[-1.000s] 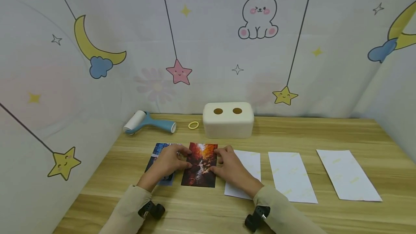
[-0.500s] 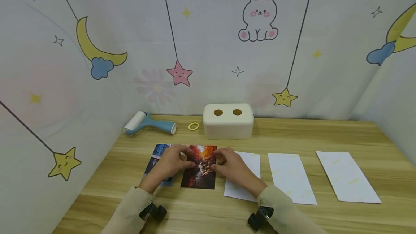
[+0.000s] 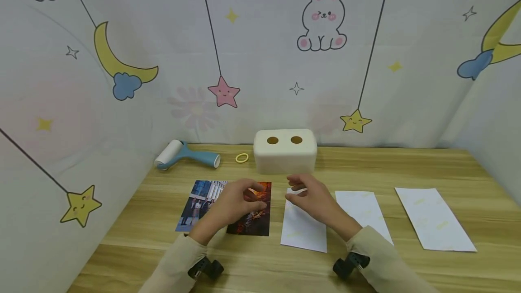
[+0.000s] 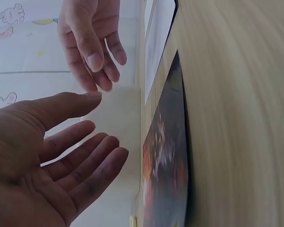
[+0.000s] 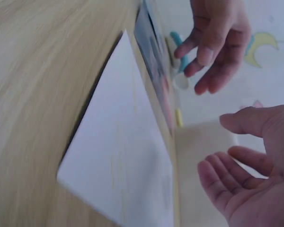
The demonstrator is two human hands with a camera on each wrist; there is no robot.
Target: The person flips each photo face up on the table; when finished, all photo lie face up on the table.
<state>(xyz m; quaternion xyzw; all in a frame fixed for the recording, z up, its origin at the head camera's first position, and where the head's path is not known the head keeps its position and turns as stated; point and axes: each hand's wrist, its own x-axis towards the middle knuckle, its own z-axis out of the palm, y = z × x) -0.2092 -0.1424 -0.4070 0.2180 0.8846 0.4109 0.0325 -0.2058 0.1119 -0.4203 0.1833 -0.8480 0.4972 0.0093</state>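
My left hand hovers over a photo print of a red-orange autumn scene, its fingers loosely bent and holding nothing. In the left wrist view a gap shows between that hand and the print. To its left lies a photo of several people before a building, partly covered by the left arm. My right hand is above a white sheet with faint yellow marks. Seen from the right wrist, its fingers are relaxed and apart from the sheet.
Two more white sheets lie to the right. At the back stand a cream box with two round holes, a yellow ring and a blue-handled lint roller. A patterned cloth hangs behind the wooden table.
Both hands have left the autumn photo's edges and moved right. The right hand is now above the nearest white sheet, and more of the people photo shows.
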